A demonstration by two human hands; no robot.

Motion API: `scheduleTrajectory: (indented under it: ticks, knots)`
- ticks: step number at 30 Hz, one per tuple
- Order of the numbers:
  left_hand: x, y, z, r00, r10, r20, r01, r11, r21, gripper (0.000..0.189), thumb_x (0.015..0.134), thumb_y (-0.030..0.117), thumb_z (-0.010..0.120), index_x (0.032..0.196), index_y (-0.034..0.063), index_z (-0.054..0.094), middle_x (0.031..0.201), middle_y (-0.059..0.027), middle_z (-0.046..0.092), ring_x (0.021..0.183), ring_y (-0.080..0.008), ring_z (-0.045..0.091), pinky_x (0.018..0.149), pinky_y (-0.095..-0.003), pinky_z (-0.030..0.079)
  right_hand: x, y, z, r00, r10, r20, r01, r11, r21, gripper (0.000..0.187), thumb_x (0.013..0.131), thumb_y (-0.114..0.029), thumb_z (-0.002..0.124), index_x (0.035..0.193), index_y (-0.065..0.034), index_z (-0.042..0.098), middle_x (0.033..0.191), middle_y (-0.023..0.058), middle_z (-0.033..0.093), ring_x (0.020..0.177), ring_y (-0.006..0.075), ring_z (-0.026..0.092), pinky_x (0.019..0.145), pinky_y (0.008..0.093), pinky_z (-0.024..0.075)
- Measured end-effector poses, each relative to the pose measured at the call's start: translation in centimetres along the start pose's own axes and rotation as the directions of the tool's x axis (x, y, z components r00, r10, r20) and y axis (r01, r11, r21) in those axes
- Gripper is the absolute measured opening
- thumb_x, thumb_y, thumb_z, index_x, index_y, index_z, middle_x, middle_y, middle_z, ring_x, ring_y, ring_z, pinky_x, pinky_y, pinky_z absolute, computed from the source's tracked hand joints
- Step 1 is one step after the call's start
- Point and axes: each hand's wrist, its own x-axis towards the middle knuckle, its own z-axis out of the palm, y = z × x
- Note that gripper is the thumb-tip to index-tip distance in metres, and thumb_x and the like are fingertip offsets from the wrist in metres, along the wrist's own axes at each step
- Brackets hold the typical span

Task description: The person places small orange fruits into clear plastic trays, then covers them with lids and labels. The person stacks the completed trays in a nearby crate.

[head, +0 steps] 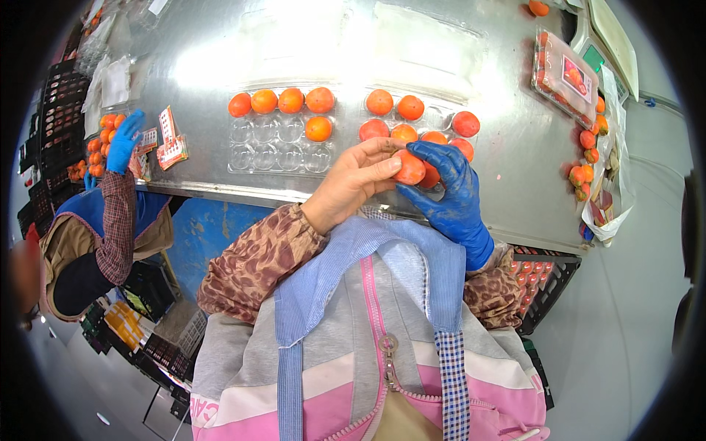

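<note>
My bare left hand point(358, 176) grips an orange-red persimmon point(410, 168) between thumb and fingers. My right hand point(449, 190), in a soiled blue glove, touches the same fruit from the other side, its thumb and fingers curved around it. Both are above the near part of a clear plastic tray point(437, 117) that bears several persimmons; the hands partly hide it. Left of it, another clear tray point(266, 157) has persimmons along its far row and one at the right of its middle row; molded round cups show in the rest.
A lidded pack of persimmons point(562, 77) lies by a scale point(609, 55) at the right. Loose persimmons point(587, 139) lie near a white bag point(618, 182). Printed cards point(172, 151) and a co-worker's blue-gloved hand point(124, 143) are at the left. A black crate point(546, 292) stands below the metal table's right edge.
</note>
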Motion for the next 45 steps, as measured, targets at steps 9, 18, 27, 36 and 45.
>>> scheduleTrajectory:
  ticks: [9, 18, 27, 36, 45]
  knots:
    - [0.0, 0.2, -0.4, 0.994, 0.055, -0.092, -0.045, 0.993, 0.109, 0.033, 0.096, 0.028, 0.057, 0.118, 0.0039, 0.055, 0.109, -0.0055, 0.06, 0.093, -0.0123, 0.06, 0.078, -0.0281, 0.052, 3.6, 3.4, -3.6, 0.974, 0.042, -0.224, -0.114, 0.941, -0.319, 0.05, 0.071, -0.018, 0.08, 0.116, -0.0079, 0.061, 0.104, 0.0085, 0.065, 0.094, 0.026, 0.062, 0.084, 0.0388, 0.05]
    - [0.0, -0.1, -0.9, 0.992, 0.055, -0.111, -0.043, 0.992, 0.115, 0.02, 0.096, 0.019, 0.056, 0.111, 0.0059, 0.059, 0.097, -0.004, 0.063, 0.085, -0.0109, 0.061, 0.074, -0.0258, 0.05, 5.7, 5.2, -2.0, 0.993, -0.019, -0.121, -0.047, 0.854, -0.518, 0.028, 0.071, -0.02, 0.077, 0.095, -0.0071, 0.069, 0.085, 0.01, 0.065, 0.085, 0.0297, 0.062, 0.078, 0.0396, 0.0495]
    - [0.2, -0.2, -1.1, 0.992, 0.031, -0.125, -0.014, 0.991, 0.134, 0.018, 0.097, 0.018, 0.055, 0.109, 0.0054, 0.059, 0.096, -0.0034, 0.062, 0.083, -0.0105, 0.06, 0.073, -0.0254, 0.05, 4.1, 5.7, -6.7, 0.996, 0.089, 0.02, -0.058, 0.785, -0.616, 0.046, 0.076, -0.024, 0.076, 0.117, -0.0095, 0.063, 0.113, 0.0136, 0.063, 0.095, 0.0307, 0.063, 0.086, 0.0384, 0.0503]
    - [0.2, -0.3, -1.0, 0.992, 0.026, -0.12, -0.006, 0.986, 0.168, 0.018, 0.095, 0.018, 0.057, 0.109, 0.0059, 0.06, 0.096, -0.0022, 0.062, 0.085, -0.0096, 0.06, 0.073, -0.0248, 0.05, 5.0, 5.9, -6.9, 0.953, 0.287, 0.1, -0.174, 0.784, -0.596, 0.043, 0.078, -0.027, 0.073, 0.117, -0.0113, 0.063, 0.113, 0.0109, 0.063, 0.092, 0.0293, 0.066, 0.082, 0.0373, 0.0526]
    - [0.0, -0.5, -1.3, 0.989, 0.046, -0.14, -0.024, 0.988, 0.153, 0.019, 0.095, 0.018, 0.057, 0.109, 0.0058, 0.06, 0.097, -0.0019, 0.062, 0.085, -0.0094, 0.059, 0.073, -0.0249, 0.05, 3.9, 7.2, -7.9, 0.895, 0.434, 0.102, -0.422, 0.899, -0.117, 0.04, 0.082, -0.024, 0.073, 0.117, -0.0071, 0.062, 0.106, 0.0076, 0.063, 0.087, 0.0168, 0.063, 0.078, 0.0306, 0.0528]
